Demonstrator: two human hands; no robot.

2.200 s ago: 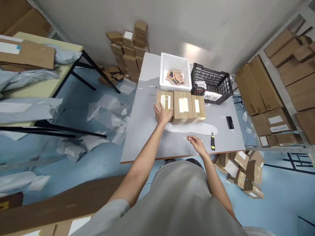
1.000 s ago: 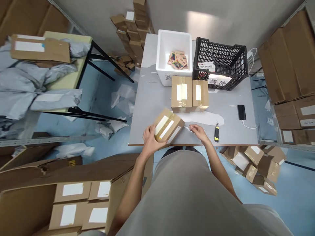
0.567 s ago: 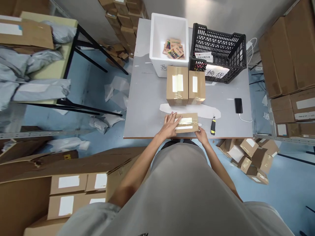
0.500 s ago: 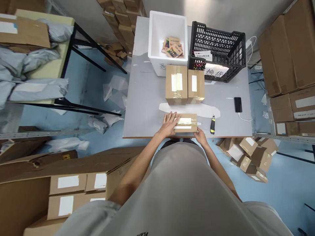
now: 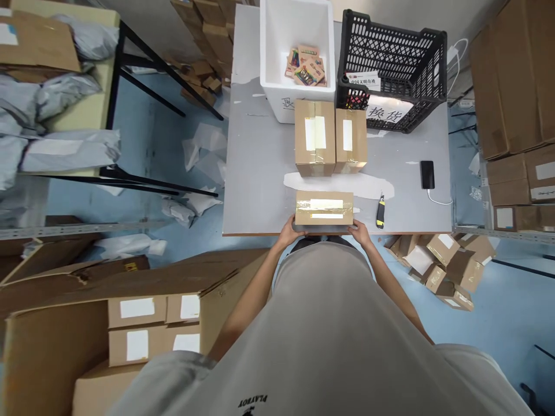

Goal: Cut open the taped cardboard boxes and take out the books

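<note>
A taped cardboard box with white labels lies at the near edge of the grey table. My left hand grips its near left corner. At the near right corner my right hand holds the same box. Both hands have their fingers curled against the box's front side. Two more taped boxes stand side by side further back on the table.
A white foam bin with small colourful packets and a black plastic crate stand at the table's far end. A utility knife and a phone on a cable lie to the right. Cartons fill the floor at left and the shelves at right.
My left hand took the leftmost box from the row and brought it to the near edge, turned sideways. It then slid off the top, and both hands now hold the near corners.
</note>
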